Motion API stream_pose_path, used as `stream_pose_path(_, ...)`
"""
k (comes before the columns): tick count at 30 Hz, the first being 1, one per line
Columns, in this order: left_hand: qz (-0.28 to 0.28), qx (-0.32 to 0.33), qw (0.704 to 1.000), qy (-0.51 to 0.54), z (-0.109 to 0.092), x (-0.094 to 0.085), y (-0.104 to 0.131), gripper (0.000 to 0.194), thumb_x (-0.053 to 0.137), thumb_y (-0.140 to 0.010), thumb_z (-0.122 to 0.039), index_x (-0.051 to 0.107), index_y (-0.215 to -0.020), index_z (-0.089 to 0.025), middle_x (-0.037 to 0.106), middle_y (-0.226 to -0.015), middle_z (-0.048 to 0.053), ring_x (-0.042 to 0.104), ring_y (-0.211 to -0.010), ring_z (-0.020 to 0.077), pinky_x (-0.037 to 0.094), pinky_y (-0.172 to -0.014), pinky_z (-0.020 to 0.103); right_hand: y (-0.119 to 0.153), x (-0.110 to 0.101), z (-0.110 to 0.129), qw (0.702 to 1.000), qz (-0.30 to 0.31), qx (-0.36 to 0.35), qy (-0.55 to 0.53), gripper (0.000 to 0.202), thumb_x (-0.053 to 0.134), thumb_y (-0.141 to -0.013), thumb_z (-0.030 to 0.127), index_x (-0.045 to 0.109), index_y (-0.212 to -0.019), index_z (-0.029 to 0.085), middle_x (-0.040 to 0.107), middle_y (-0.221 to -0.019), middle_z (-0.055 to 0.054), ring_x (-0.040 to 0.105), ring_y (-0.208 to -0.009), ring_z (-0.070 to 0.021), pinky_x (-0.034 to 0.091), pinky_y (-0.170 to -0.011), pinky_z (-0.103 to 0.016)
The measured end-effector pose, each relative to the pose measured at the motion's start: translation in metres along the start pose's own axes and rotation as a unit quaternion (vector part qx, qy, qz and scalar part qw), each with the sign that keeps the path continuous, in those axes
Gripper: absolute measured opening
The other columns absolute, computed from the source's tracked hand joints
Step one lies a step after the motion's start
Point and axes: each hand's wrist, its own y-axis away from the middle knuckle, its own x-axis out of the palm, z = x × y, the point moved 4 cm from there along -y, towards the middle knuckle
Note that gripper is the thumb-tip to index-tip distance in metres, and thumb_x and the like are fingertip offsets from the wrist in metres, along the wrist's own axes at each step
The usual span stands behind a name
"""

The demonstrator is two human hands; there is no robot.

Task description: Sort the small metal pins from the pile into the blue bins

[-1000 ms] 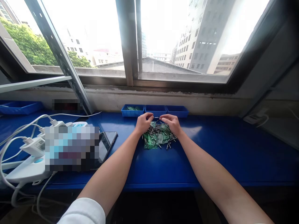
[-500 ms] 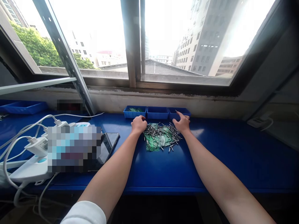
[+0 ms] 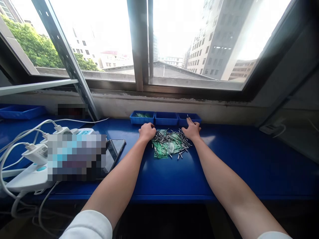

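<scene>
A loose pile of small silver rivets [image 3: 183, 141] lies on several green-printed clear plastic bags [image 3: 160, 151], on the blue tabletop. My left hand [image 3: 147, 131] rests at the pile's left edge, its fingers curled closed; whatever they may hold is hidden. Over the pile's right edge, my right hand [image 3: 192, 128] reaches forward to the front of the right blue bin [image 3: 196, 118]. A single rivet [image 3: 187, 116] sticks up at its index fingertip, and the thumb points left toward the pile. To the left of that bin stand the middle blue bin [image 3: 166, 118] and the left blue bin [image 3: 133, 120].
Green-printed bags [image 3: 142, 115] lie in the left bin. At left are a white power strip [image 3: 27, 179] with plugs and cables, and a phone [image 3: 116, 149]. Another blue tray [image 3: 25, 113] sits at the far left. A metal shelf post [image 3: 72, 63] stands before the window.
The whole view has shifted slightly. My right hand has moved a little to the right against the bin, with the rivet still at its fingertip. The left hand stays by the pile.
</scene>
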Motion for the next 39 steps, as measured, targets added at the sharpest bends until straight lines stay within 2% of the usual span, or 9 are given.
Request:
stream_pose_path(11, 0.007, -0.002, 1.0, -0.009, 0.0, -0.001, 0.0, 0.03, 0.047, -0.076, -0.028, 0.065, -0.1, -0.021, 0.064, -0.113, 0.008, 0.055, -0.105, 0.0258, 0.041, -0.085, 0.034, 0.001, 0.003, 0.001, 0.998, 0.028, -0.005, 0.048, 0.073, 0.046, -0.076, 0.043, 0.024, -0.143, 0.024, 0.02, -0.152, 0.004, 0.027, -0.119, -0.0304, 0.034, -0.093, -0.043)
stream_pose_path(21, 0.005, 0.005, 1.0, 0.001, -0.001, -0.003, 0.002, 0.031, 0.047, -0.076, -0.028, 0.065, -0.101, -0.019, 0.062, -0.113, 0.01, 0.055, -0.105, 0.0268, 0.042, -0.085, 0.035, -0.003, 0.01, -0.004, 1.0, 0.005, -0.016, -0.003, 0.073, 0.051, -0.073, 0.04, 0.029, -0.141, 0.023, 0.02, -0.151, -0.005, 0.03, -0.118, -0.0344, 0.034, -0.092, -0.049)
stream_pose_path(28, 0.007, 0.015, 1.0, 0.006, -0.001, -0.002, 0.001, 0.032, 0.048, -0.077, -0.031, 0.064, -0.103, -0.019, 0.062, -0.113, 0.01, 0.056, -0.105, 0.0256, 0.042, -0.084, 0.032, -0.002, 0.009, -0.003, 0.999, -0.021, -0.015, -0.028, 0.072, 0.052, -0.072, 0.038, 0.032, -0.139, 0.019, 0.025, -0.149, -0.01, 0.03, -0.12, -0.0338, 0.035, -0.093, -0.048)
stream_pose_path(31, 0.005, 0.025, 1.0, 0.009, -0.001, -0.001, 0.0, 0.033, 0.048, -0.077, -0.031, 0.064, -0.103, -0.018, 0.063, -0.112, 0.01, 0.056, -0.105, 0.0253, 0.042, -0.086, 0.031, 0.0, 0.002, 0.001, 0.996, -0.072, -0.034, -0.051, 0.058, 0.051, -0.073, 0.034, 0.046, -0.129, 0.017, 0.043, -0.137, -0.012, 0.035, -0.118, -0.0313, 0.036, -0.094, -0.045)
stream_pose_path(33, 0.006, 0.033, 0.999, 0.013, -0.001, 0.0, -0.001, 0.033, 0.048, -0.078, -0.031, 0.064, -0.103, -0.017, 0.063, -0.112, 0.011, 0.056, -0.105, 0.0247, 0.041, -0.088, 0.03, 0.001, -0.001, 0.003, 0.993, -0.079, -0.049, -0.07, 0.04, 0.049, -0.074, 0.031, 0.06, -0.111, 0.017, 0.058, -0.118, -0.011, 0.044, -0.111, -0.0281, 0.039, -0.091, -0.04)
stream_pose_path(36, 0.013, 0.041, 0.999, 0.016, -0.001, 0.003, -0.002, 0.033, 0.049, -0.078, -0.033, 0.065, -0.103, -0.017, 0.064, -0.112, 0.01, 0.056, -0.106, 0.0237, 0.041, -0.089, 0.029, 0.001, 0.001, 0.005, 0.995, -0.014, -0.045, -0.088, 0.025, 0.049, -0.076, 0.032, 0.068, -0.084, 0.019, 0.067, -0.09, -0.009, 0.056, -0.091, -0.0239, 0.044, -0.078, -0.034)
stream_pose_path(39, 0.017, 0.043, 0.999, 0.013, 0.0, 0.005, -0.003, 0.033, 0.049, -0.078, -0.034, 0.065, -0.103, -0.019, 0.064, -0.113, 0.009, 0.056, -0.107, 0.0232, 0.04, -0.09, 0.028, 0.0, 0.007, 0.002, 0.995, 0.045, 0.001, -0.091, 0.023, 0.053, -0.073, 0.035, 0.07, -0.077, 0.019, 0.068, -0.083, -0.01, 0.061, -0.079, -0.0237, 0.045, -0.066, -0.032)
